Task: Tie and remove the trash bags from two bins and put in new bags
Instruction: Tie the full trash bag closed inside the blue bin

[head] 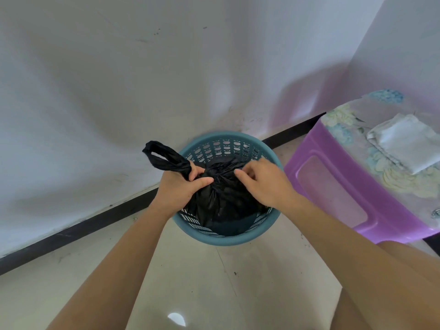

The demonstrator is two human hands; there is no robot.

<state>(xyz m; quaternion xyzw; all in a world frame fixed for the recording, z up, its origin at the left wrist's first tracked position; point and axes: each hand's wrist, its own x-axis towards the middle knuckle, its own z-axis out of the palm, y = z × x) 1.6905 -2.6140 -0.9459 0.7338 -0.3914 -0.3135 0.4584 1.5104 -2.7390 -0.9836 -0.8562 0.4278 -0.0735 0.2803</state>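
While left hand (pixel 178 184) grips black bag (pixel 221 203) loop, right hand (pixel 262 182) pinches bag neck

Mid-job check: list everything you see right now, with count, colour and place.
wall: one, white, at back
floor: one, beige tiles, underfoot
baseboard: one, black, where wall meets floor
bin: one, teal, latticed, on floor by wall
trash bag: one, black, inside bin
stool: one, purple, right of bin
floral cover: one, pale, on stool
folded cloth: one, white, on floral cover
left grip: one, bare, holds trash bag's handle loop
right grip: one, bare, pinches trash bag's gathered top
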